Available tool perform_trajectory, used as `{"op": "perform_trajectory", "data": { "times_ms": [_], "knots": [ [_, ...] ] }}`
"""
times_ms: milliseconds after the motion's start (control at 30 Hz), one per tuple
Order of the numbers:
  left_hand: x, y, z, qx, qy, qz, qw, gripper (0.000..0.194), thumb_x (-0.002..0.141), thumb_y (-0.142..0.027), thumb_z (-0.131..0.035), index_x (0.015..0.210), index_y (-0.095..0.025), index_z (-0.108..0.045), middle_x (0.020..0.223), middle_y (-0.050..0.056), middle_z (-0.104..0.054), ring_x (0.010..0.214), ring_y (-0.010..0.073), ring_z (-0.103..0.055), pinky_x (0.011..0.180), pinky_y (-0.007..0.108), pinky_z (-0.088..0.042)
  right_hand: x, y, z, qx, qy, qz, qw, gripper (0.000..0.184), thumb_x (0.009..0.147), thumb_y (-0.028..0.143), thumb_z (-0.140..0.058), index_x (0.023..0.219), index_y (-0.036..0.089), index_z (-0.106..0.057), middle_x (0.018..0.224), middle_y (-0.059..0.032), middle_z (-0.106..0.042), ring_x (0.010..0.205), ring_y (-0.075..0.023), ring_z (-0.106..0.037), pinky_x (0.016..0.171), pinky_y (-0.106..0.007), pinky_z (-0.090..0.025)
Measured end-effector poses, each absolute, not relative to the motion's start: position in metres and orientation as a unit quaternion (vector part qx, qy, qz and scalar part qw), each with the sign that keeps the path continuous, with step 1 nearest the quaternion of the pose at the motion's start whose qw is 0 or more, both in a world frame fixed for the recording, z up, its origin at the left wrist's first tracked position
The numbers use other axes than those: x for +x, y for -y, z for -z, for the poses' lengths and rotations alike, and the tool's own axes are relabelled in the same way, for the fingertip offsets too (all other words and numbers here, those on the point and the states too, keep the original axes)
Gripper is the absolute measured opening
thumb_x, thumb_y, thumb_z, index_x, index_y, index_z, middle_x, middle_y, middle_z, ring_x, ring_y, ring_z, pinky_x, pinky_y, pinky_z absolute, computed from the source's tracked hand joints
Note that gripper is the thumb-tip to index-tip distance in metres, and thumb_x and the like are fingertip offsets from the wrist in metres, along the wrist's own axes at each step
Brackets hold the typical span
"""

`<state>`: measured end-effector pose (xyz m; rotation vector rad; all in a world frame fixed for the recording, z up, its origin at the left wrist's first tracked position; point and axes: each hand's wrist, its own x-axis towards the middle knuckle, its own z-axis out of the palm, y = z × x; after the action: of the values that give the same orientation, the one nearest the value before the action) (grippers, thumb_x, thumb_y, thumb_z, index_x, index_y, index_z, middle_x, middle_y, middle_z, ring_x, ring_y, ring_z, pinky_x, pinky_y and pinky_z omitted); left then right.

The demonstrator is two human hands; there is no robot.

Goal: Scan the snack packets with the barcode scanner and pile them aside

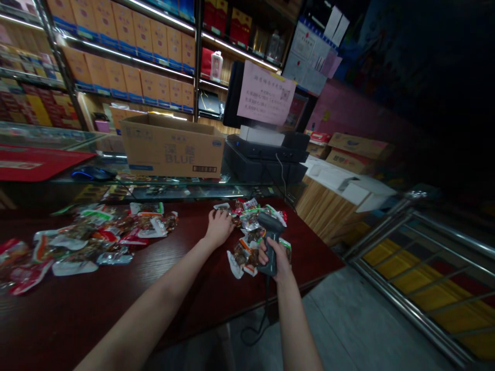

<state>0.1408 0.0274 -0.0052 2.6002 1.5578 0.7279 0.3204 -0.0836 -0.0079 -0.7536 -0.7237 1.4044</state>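
My right hand (280, 257) is wrapped round the handle of a dark barcode scanner (269, 223), whose cord hangs below the table edge. The scanner is held above a pile of plastic snack packets (249, 219) on the dark red table. At the left side of that pile, my left hand (219, 228) has its fingers curled on a small snack packet (221, 206), partly hidden by the fingers. A second spread of snack packets (93, 232), clear with red, orange and green print, lies on the left part of the table (154, 270).
Behind the table is a glass counter with a cardboard box (174, 147), a computer mouse (93, 173), a red mat (38, 162) and a monitor (235, 93) bearing a pink notice. Shelves of boxes stand behind. A metal railing (413, 278) is on the right.
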Motion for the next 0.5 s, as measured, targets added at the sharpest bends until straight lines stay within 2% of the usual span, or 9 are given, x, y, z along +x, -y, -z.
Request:
{"op": "perform_trajectory", "data": {
  "times_ms": [67, 133, 233, 333, 433, 500],
  "knots": [
    [0.133, -0.024, 0.0, 0.825, -0.499, -0.267, 0.009, 0.031, 0.09, -0.034, -0.046, 0.107, -0.019, -0.066, 0.116, 0.013, -0.064, 0.116, 0.03, -0.05, 0.106, 0.049, -0.027, 0.32, 0.084, 0.007, -0.329, 0.318, -0.616, 0.642, 0.03, 0.075, 0.035, -0.069, 0.093, 0.018, -0.052, 0.058, 0.0075, -0.051, 0.036, -0.0035, -0.039, 0.034, -0.015, -0.033],
    [0.122, -0.022, -0.007, 0.81, -0.496, -0.306, 0.062, 0.032, 0.091, -0.036, -0.044, 0.105, -0.019, -0.068, 0.11, 0.012, -0.068, 0.107, 0.0276, -0.057, 0.099, 0.044, -0.035, 0.32, 0.084, 0.007, -0.329, 0.321, -0.615, 0.64, 0.033, 0.074, 0.035, -0.069, 0.096, 0.018, -0.053, 0.058, 0.0077, -0.051, 0.036, -0.0036, -0.039, 0.034, -0.015, -0.033],
    [0.104, -0.015, -0.019, 0.75, -0.477, -0.39, 0.24, 0.039, 0.09, -0.045, -0.045, 0.099, -0.017, -0.07, 0.093, 0.009, -0.072, 0.087, 0.0233, -0.064, 0.082, 0.034, -0.045, 0.32, 0.084, 0.006, -0.327, 0.323, -0.618, 0.638, 0.032, 0.074, 0.035, -0.069, 0.096, 0.017, -0.053, 0.058, 0.0073, -0.051, 0.036, -0.0038, -0.039, 0.034, -0.015, -0.033],
    [0.085, -0.001, -0.027, 0.645, -0.402, -0.464, 0.455, 0.052, 0.081, -0.06, -0.052, 0.09, -0.013, -0.069, 0.079, 0.007, -0.071, 0.072, 0.0202, -0.064, 0.069, 0.03, -0.048, 0.32, 0.085, 0.005, -0.322, 0.327, -0.623, 0.634, 0.03, 0.074, 0.034, -0.07, 0.091, 0.018, -0.052, 0.058, 0.0069, -0.051, 0.036, -0.0038, -0.039, 0.034, -0.016, -0.033],
    [0.069, 0.015, -0.028, 0.562, -0.315, -0.46, 0.611, 0.056, 0.074, -0.064, -0.061, 0.09, -0.01, -0.068, 0.079, 0.008, -0.071, 0.069, 0.0184, -0.064, 0.067, 0.03, -0.05, 0.321, 0.085, 0.005, -0.317, 0.337, -0.628, 0.625, 0.028, 0.075, 0.034, -0.069, 0.091, 0.018, -0.052, 0.059, 0.007, -0.05, 0.037, -0.004, -0.038, 0.034, -0.016, -0.033],
    [0.061, 0.023, -0.026, 0.509, -0.286, -0.457, 0.671, 0.053, 0.077, -0.059, -0.063, 0.097, -0.01, -0.067, 0.088, 0.011, -0.072, 0.072, 0.019, -0.067, 0.068, 0.03, -0.051, 0.322, 0.087, 0.004, -0.307, 0.342, -0.639, 0.617, 0.026, 0.077, 0.034, -0.067, 0.091, 0.019, -0.051, 0.06, 0.0071, -0.049, 0.037, -0.0035, -0.037, 0.035, -0.015, -0.033]
  ]
}}
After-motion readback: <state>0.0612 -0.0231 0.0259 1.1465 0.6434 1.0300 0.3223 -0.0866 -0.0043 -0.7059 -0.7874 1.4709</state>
